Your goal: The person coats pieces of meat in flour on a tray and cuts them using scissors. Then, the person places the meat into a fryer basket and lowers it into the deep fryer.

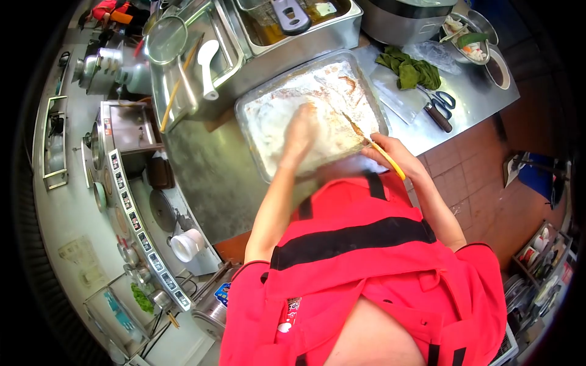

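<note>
A large metal tray (240,119) lies in front of me, filled with white flour (278,116) that has brownish patches. Over the middle of the flour is my left hand (300,137), its fingertips smeared by motion. Whether those fingers hold anything cannot be made out. At the tray's near right corner, my right hand (400,154) is closed round a yellow-handled tool (392,162). The tool's narrow end points into the tray, over the flour, and its exact kind is unclear.
Behind the tray, a metal basin (229,61) holds a strainer (166,39) and a white rice paddle (207,67). Right of the tray lie a dark-handled knife (438,117), blue-handled scissors (444,104) and a green cloth (410,67). A bowl of food scraps (470,46) stands farther right.
</note>
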Motion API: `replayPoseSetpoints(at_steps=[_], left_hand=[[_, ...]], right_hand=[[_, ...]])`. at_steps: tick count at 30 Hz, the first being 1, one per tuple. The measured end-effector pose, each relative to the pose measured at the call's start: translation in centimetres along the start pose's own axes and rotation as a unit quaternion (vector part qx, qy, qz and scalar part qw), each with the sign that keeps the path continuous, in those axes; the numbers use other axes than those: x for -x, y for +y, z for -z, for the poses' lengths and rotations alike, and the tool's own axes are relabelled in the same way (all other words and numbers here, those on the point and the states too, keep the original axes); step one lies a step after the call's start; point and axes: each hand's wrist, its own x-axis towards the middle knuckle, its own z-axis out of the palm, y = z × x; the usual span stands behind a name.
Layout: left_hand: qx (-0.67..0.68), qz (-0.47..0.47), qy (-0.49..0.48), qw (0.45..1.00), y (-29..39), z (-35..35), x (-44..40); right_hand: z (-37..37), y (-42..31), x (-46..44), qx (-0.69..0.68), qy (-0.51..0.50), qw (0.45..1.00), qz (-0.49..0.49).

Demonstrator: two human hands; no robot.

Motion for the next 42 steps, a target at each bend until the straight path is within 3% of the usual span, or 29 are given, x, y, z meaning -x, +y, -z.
replayPoseSetpoints(at_steps=[1, 4, 5, 8, 11, 14, 15, 19, 25, 28, 31, 34, 38, 42], left_hand=[[-0.082, -0.051, 0.024, 0.995, -0.9, -2.1, -0.3], [-0.076, -0.002, -0.039, 0.996, 3.3, -3.0, -1.1], [-0.059, 0.047, -0.088, 0.993, 4.0, -2.8, -1.8], [0.061, 0.195, -0.091, 0.975, 5.2, -2.2, -3.0], [-0.055, 0.126, -0.159, 0.978, 4.5, -1.7, -3.5], [0.159, 0.134, -0.094, 0.974, 2.0, -0.5, -2.9], [0.308, 0.165, -0.092, 0.932, 2.1, 0.7, -2.3], [0.634, 0.183, -0.019, 0.751, 3.5, 4.0, 0.3], [0.794, 0.161, 0.048, 0.584, 8.5, 7.8, 1.1], [0.825, 0.126, 0.022, 0.550, 8.9, 8.1, 1.0], [0.826, 0.112, 0.020, 0.552, 10.1, 8.1, 0.5], [0.805, 0.091, 0.014, 0.586, 10.9, 8.0, 0.3], [0.805, 0.086, 0.016, 0.586, 10.3, 7.5, 0.6], [0.792, 0.092, 0.019, 0.604, 9.5, 7.2, 0.7]], right_hand=[[0.0, 0.1, 0.2, -0.016, -0.003, 1.000, -0.007], [0.2, 0.0, 0.9, -0.033, -0.001, 0.999, -0.015], [0.0, 0.7, 0.9, -0.021, 0.005, 1.000, -0.010], [-0.2, 1.6, 0.9, -0.011, 0.012, 1.000, -0.003], [-0.6, 1.6, 0.5, -0.016, 0.005, 1.000, -0.010], [-0.2, 1.0, -0.1, -0.002, 0.003, 1.000, -0.015], [-0.2, 0.6, 0.2, -0.002, 0.020, 1.000, -0.002], [0.6, -0.4, 0.7, 0.012, 0.033, 0.998, 0.048], [0.0, -0.9, 0.6, 0.004, 0.018, 0.991, 0.130], [-0.2, -1.9, -0.2, -0.046, -0.052, 0.991, 0.118], [-0.7, -2.7, -1.0, -0.107, -0.124, 0.981, 0.104], [-1.1, -3.1, -1.5, -0.170, -0.101, 0.976, 0.095], [-0.8, -3.5, -1.9, -0.194, -0.050, 0.973, 0.111], [0.1, -3.5, -1.6, -0.121, -0.047, 0.989, 0.068]])
